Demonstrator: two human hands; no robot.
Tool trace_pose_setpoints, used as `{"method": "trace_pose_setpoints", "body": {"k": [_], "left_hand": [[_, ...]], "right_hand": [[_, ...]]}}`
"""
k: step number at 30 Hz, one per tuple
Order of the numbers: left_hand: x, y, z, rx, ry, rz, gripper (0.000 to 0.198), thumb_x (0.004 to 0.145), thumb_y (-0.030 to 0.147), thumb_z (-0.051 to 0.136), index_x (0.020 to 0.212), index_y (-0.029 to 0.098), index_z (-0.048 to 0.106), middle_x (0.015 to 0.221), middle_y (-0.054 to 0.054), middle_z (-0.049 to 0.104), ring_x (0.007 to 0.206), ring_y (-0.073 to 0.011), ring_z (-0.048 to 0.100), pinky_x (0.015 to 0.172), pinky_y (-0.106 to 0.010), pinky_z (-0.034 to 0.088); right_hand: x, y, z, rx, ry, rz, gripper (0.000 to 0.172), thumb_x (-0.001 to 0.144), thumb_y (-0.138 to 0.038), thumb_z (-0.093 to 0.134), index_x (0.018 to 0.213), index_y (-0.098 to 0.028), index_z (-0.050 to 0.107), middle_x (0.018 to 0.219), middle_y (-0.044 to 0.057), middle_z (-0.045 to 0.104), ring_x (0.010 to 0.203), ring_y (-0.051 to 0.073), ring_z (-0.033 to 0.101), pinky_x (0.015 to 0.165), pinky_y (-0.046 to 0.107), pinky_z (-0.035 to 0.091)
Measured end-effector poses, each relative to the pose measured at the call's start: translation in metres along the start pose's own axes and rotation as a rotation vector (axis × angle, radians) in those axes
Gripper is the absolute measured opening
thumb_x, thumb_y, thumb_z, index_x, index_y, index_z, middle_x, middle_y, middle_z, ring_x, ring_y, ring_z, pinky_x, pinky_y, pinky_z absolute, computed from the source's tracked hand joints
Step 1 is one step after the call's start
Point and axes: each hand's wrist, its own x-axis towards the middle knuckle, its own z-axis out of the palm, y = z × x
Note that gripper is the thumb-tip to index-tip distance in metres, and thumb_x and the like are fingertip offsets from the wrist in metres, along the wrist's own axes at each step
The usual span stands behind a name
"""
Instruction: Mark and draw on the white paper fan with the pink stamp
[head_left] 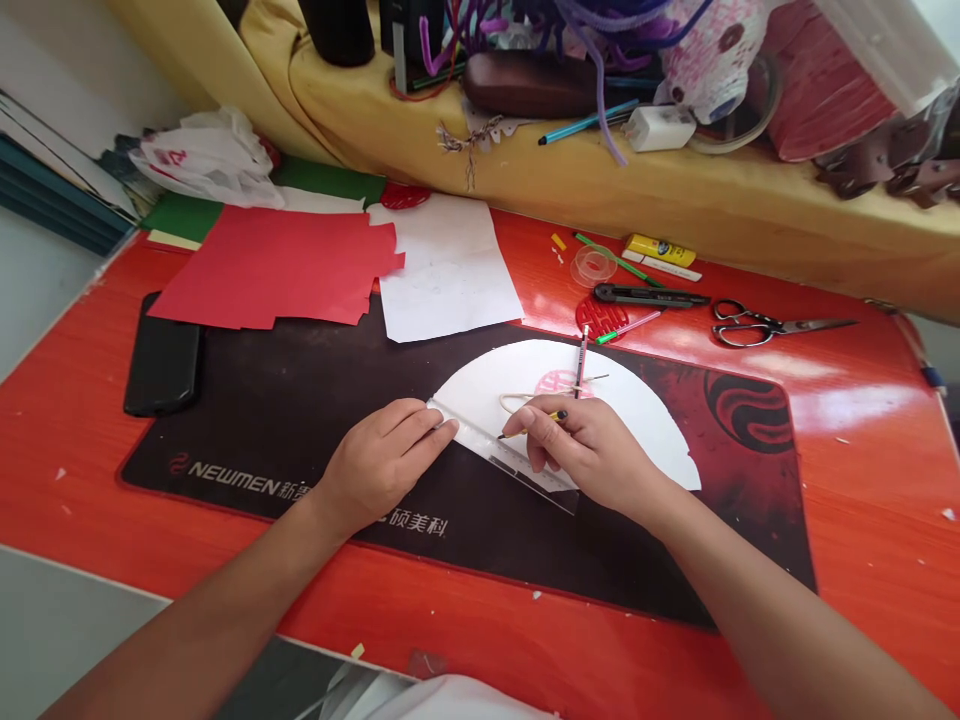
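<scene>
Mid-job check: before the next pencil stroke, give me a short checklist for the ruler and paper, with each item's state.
Left hand pressing the clear ruler: ok.
Ruler resting on the white paper semicircle: ok.
Pencil in the right hand, tip at the ruler's edge: ok.
Tan string lying on the paper beside the tip: not ok, it might get in the way.
Paper flat under the ruler: cannot tell, the hands hide it.

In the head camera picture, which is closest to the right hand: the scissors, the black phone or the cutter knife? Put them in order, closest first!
Starting from the right hand:
1. Cutter knife, just ahead of the hand.
2. Scissors, farther off to the right.
3. Black phone, far away on the left.
</scene>
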Motion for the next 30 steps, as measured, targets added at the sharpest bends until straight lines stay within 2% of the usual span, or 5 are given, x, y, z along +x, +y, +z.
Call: {"method": "trace_pose_setpoints", "body": {"k": [11,15,25,27,30], "left_hand": [[0.002,0.001,0.000,0.015,0.013,0.004,0.028,0.104,0.000,0.062,0.125,0.014,0.073,0.104,-0.010,0.079,0.097,-0.0246,0.071,0.088,-0.040,0.065],[0.002,0.001,0.000,0.025,0.023,0.003,0.028,0.104,0.001,0.062,0.124,0.016,0.074,0.104,-0.009,0.079,0.098,-0.0242,0.072,0.090,-0.040,0.064],[-0.002,0.002,-0.005,-0.149,0.085,0.020,0.025,0.103,0.004,0.062,0.114,0.024,0.071,0.100,-0.004,0.082,0.095,-0.0213,0.077,0.092,-0.038,0.060],[-0.002,0.003,-0.005,-0.206,0.104,-0.084,0.018,0.106,0.008,0.061,0.109,0.024,0.069,0.096,-0.003,0.081,0.089,-0.0199,0.077,0.088,-0.036,0.060],[0.000,0.003,-0.008,-0.365,0.112,-0.464,0.011,0.113,0.024,0.055,0.109,0.024,0.065,0.096,-0.003,0.080,0.083,-0.0182,0.077,0.080,-0.032,0.061]], "right_hand": [[-0.009,0.005,-0.001,0.009,0.016,0.006,0.058,0.110,-0.068,0.053,0.100,-0.020,0.084,0.064,0.001,0.073,0.054,0.014,0.058,0.054,0.026,0.043],[-0.014,0.002,-0.003,0.129,0.126,-0.033,0.059,0.108,-0.072,0.058,0.101,-0.019,0.084,0.064,0.002,0.072,0.055,0.015,0.059,0.058,0.029,0.049],[-0.061,0.038,-0.037,0.422,0.809,-0.077,0.047,0.096,-0.067,0.077,0.094,-0.020,0.083,0.060,0.002,0.068,0.051,0.016,0.059,0.052,0.031,0.045],[-0.076,0.047,-0.058,0.458,1.013,-0.068,0.045,0.090,-0.065,0.082,0.090,-0.020,0.083,0.058,0.001,0.064,0.051,0.017,0.057,0.051,0.032,0.043],[-0.106,0.053,-0.096,0.477,1.362,-0.094,0.034,0.093,-0.054,0.079,0.082,-0.022,0.082,0.056,0.002,0.059,0.049,0.017,0.052,0.051,0.037,0.036]]}}
